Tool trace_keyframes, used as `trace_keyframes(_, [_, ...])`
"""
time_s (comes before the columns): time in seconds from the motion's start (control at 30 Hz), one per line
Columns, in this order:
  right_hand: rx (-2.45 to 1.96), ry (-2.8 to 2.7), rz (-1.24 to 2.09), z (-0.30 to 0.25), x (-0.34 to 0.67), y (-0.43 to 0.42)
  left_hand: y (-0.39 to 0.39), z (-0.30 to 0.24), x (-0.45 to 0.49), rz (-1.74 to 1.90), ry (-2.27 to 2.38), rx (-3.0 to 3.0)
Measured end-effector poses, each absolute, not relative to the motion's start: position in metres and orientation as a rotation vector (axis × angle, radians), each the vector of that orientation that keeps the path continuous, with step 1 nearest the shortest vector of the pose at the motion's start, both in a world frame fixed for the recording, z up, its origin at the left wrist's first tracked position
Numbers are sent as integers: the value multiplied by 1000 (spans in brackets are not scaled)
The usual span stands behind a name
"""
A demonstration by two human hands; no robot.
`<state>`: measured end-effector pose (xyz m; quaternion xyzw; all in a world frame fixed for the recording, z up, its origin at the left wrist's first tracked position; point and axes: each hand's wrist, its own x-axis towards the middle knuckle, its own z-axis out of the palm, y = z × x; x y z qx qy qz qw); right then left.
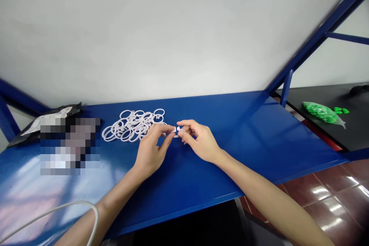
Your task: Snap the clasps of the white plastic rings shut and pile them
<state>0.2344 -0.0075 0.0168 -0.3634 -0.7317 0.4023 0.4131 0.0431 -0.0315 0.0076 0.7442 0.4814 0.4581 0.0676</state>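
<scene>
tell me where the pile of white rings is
In the head view, the pile of white rings lies left of centre on the blue table, right of the black package and partly hidden behind the left hand.

Left hand [151, 148], right hand [203, 140] and both slender forearms [256, 184] are bare.

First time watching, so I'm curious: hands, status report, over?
Left hand and right hand pinching small white parts. Heap of white rings beside left hand. Nothing seen blocking either hand.
</scene>
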Motion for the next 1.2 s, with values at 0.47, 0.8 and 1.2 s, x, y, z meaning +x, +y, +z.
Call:
trace_keyframes(0.47, [-897, -1929, 895, 16, 234, -11, -36, 11, 46, 1457, 1377, 2120])
trace_keyframes(0.8, [-874, -2069, 792, 16, 234, -14, -35, 9, 44, 1497, 1220, 2118])
trace_keyframes(1.2, [-889, -2160, 745, 16, 237, -11, -29, 5, 40, 1454, 1176, 2329])
